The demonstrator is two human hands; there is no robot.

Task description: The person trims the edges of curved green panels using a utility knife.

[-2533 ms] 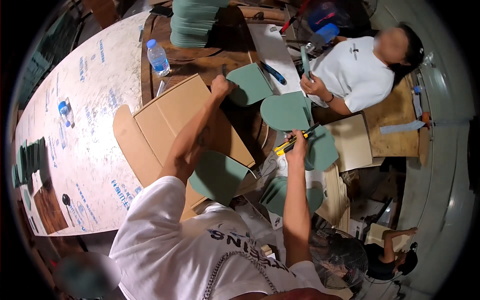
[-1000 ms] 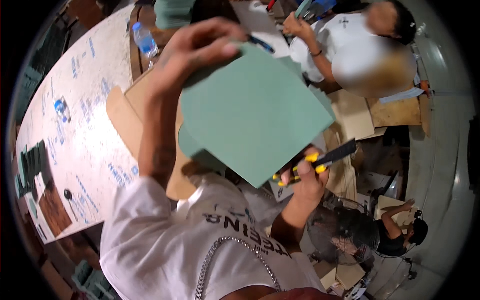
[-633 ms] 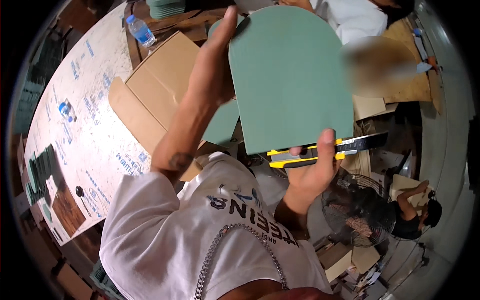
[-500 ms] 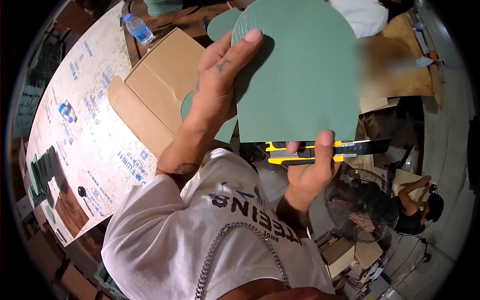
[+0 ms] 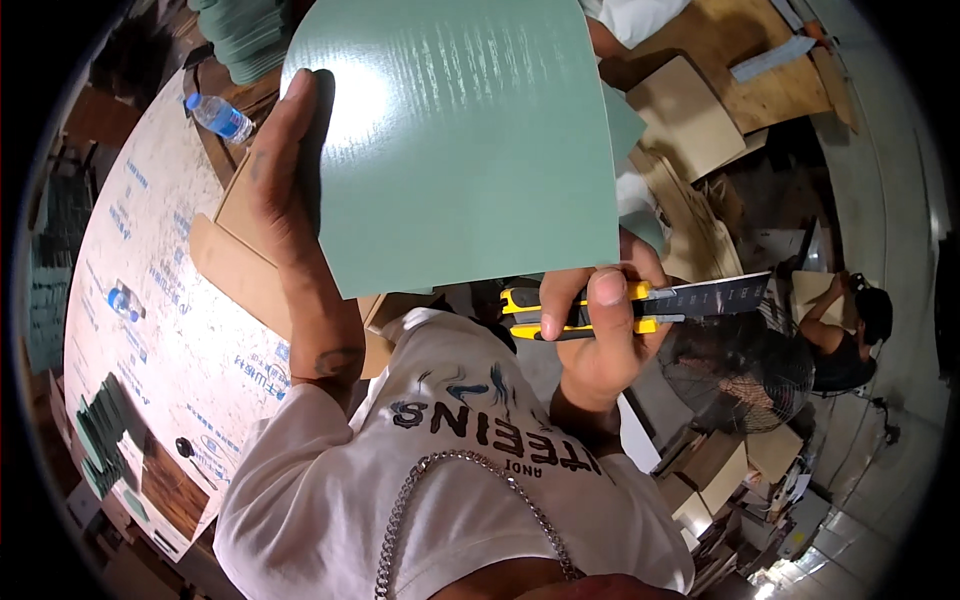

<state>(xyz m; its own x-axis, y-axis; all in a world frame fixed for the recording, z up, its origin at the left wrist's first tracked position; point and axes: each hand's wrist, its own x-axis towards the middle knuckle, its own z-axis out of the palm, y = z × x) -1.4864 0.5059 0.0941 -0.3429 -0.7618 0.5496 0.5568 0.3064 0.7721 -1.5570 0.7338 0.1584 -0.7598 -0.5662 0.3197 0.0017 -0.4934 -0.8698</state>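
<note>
A smooth green board (image 5: 460,180) with a straight lower edge and a rounded upper end is held up in front of me. Light glares off its upper left. My left hand (image 5: 280,190) grips the board's left edge, thumb on the face and the other fingers hidden behind it. Just under the lower right corner, my right hand (image 5: 605,345) is closed around a yellow-and-black utility knife (image 5: 710,297). Its dark blade is extended and points right, clear of the board.
A white table (image 5: 150,235) at left carries an open cardboard box (image 5: 230,255), a water bottle (image 5: 222,119) and a stack of green pieces (image 5: 102,435). More green pieces (image 5: 240,40) are piled at the far left. A fan (image 5: 740,370) and a seated person (image 5: 840,335) are at right.
The board has shifted left in the view and tilted, now catching a bright glare. My left hand moved with it. The right hand keeps the knife near the board's lower right corner.
</note>
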